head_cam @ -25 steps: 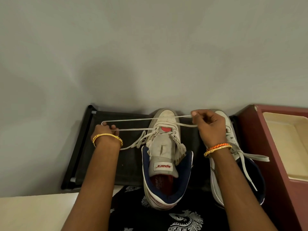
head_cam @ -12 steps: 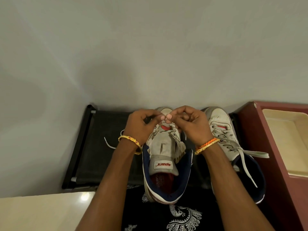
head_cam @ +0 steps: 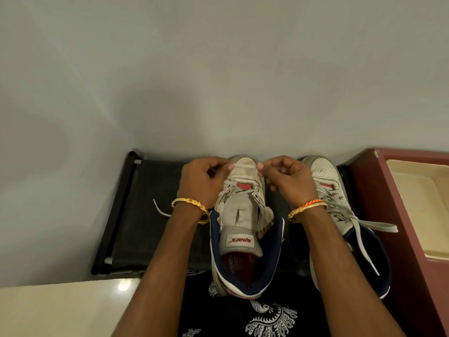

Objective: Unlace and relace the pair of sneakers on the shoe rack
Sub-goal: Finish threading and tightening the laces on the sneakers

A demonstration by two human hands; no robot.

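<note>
White lace held taut over the toe of the near sneaker

White lace (head_cam: 245,167) runs between both hands above the toe. Left hand (head_cam: 202,181) pinches one end, fingers curled; right hand (head_cam: 285,177) pinches the other. Left sneaker (head_cam: 243,215) sits on the black shoe rack (head_cam: 136,215), mostly unlaced, tongue up. Right sneaker (head_cam: 340,205) beside it, laced, ends loose. Maroon cabinet (head_cam: 393,215) at right.

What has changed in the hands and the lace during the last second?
Both hands came inward from a wide stretch. The left hand and right hand now pinch a short span of lace above the toe of the left sneaker. The right sneaker stayed laced.
</note>
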